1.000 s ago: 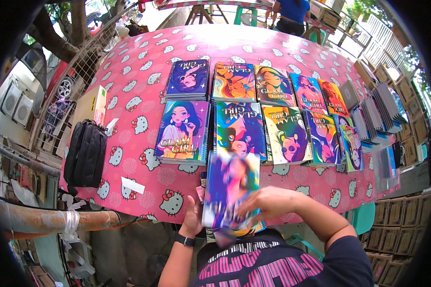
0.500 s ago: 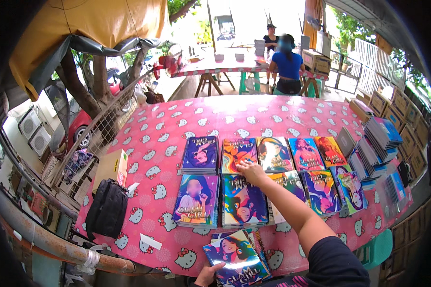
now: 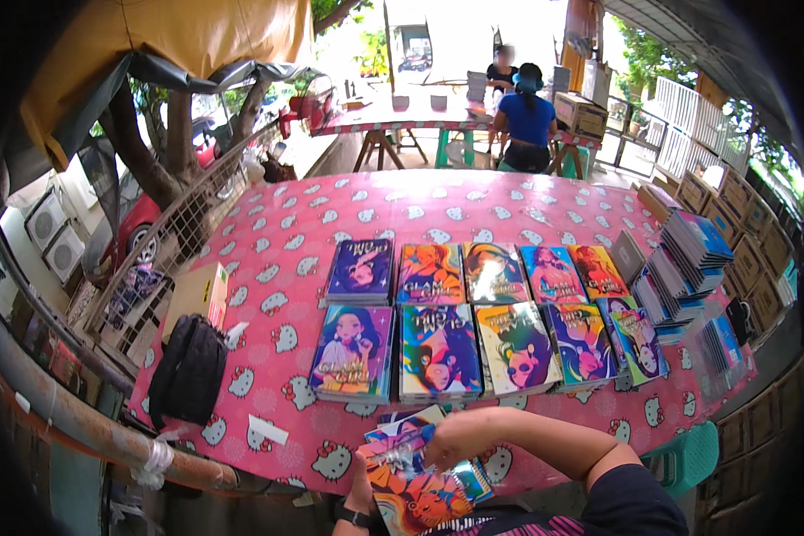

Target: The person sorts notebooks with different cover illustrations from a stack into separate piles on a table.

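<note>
Close to my body, at the table's near edge, my left hand grips the left side of a small bundle of spiral notebooks. An orange and purple notebook lies on top of it, partly smeared by motion. My right hand is closed at that top notebook's upper edge, fingers bent and partly hidden. Beyond my hands, stacks of notebooks with illustrated covers stand in two rows: a purple one, an orange one, a dark blue one and a cream one among them.
A pink patterned cloth covers the table. At left lie a black bag, a cardboard box and a white paper strip. More notebook piles stand at right, near a green stool. Two people sit at a far table.
My right hand has come back from the far row to the bundle, with an orange notebook now on top. The orange stack shows a different, upright cover. The view has shifted slightly.
</note>
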Tool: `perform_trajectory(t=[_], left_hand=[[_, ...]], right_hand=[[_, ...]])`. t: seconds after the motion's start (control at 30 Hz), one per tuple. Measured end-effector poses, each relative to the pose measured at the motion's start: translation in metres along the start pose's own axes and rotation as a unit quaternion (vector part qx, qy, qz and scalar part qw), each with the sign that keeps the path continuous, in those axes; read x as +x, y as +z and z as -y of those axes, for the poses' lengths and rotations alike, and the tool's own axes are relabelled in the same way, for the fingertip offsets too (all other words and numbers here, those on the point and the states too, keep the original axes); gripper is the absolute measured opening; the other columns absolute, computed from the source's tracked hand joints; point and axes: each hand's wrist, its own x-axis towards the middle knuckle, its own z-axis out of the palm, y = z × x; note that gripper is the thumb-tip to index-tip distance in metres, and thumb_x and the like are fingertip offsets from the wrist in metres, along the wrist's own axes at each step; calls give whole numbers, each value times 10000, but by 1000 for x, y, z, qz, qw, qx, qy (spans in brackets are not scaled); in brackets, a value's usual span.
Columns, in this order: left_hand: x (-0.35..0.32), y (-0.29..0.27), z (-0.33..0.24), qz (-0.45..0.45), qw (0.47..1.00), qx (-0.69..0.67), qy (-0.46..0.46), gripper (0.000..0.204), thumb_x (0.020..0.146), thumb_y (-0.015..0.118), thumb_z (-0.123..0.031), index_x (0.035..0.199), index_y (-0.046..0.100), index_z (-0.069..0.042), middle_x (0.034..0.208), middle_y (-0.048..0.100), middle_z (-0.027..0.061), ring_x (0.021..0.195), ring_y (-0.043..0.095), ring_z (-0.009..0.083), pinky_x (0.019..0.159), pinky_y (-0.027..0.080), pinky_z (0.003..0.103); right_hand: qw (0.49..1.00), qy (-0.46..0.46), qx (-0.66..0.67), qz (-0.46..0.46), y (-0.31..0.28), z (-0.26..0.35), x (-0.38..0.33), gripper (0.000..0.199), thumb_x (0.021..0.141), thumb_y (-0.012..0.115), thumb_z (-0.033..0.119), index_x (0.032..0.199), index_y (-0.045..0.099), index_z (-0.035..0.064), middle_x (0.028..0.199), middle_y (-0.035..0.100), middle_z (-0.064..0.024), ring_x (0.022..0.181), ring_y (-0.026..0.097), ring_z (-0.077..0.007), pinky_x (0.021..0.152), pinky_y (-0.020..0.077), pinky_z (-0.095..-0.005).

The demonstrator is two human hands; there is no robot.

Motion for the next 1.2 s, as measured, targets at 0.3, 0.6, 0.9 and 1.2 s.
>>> perform_trajectory(t=[0.3, 0.6, 0.9, 1.2], left_hand=[[4, -35, 16, -100, 989, 90, -53, 389, 727, 644, -33, 1098, 528, -22, 987, 607, 59, 905, 609, 176, 823, 492, 312], [16, -73, 36, -101, 987, 120, -26, 507, 820, 664, -234, 1242, 469, -32, 1166, 568, 75, 1060, 549, 200, 921, 428, 351], [-2, -38, 13, 57, 998, 5, 27, 857, 758, 590, -542, 1371, 290, -23, 1325, 433, 124, 1194, 450, 252, 1006, 357, 398], [-2, -28, 21, -84, 990, 105, 42, 707, 735, 630, -183, 1352, 325, -23, 1252, 474, 103, 1129, 467, 207, 968, 367, 327]], right_hand=[[825, 106, -311, -459, -7, -70, 170, 652, 820, 587, 282, 1372, 321, 60, 1423, 301, -217, 1323, 281, -387, 1062, 256, -515], [858, 22, -261, -442, -4, -92, 167, 393, 838, 517, 172, 1224, 530, 102, 1209, 578, -86, 1118, 534, -260, 944, 419, -356], [992, -120, 46, 1, -4, -14, 58, 342, 824, 637, 225, 1154, 603, 143, 1026, 631, -109, 888, 610, -265, 770, 490, -387], [684, 207, -431, -552, -145, -240, 203, 348, 783, 627, 218, 1116, 579, 128, 1100, 603, -69, 1085, 548, -247, 950, 355, -560]])
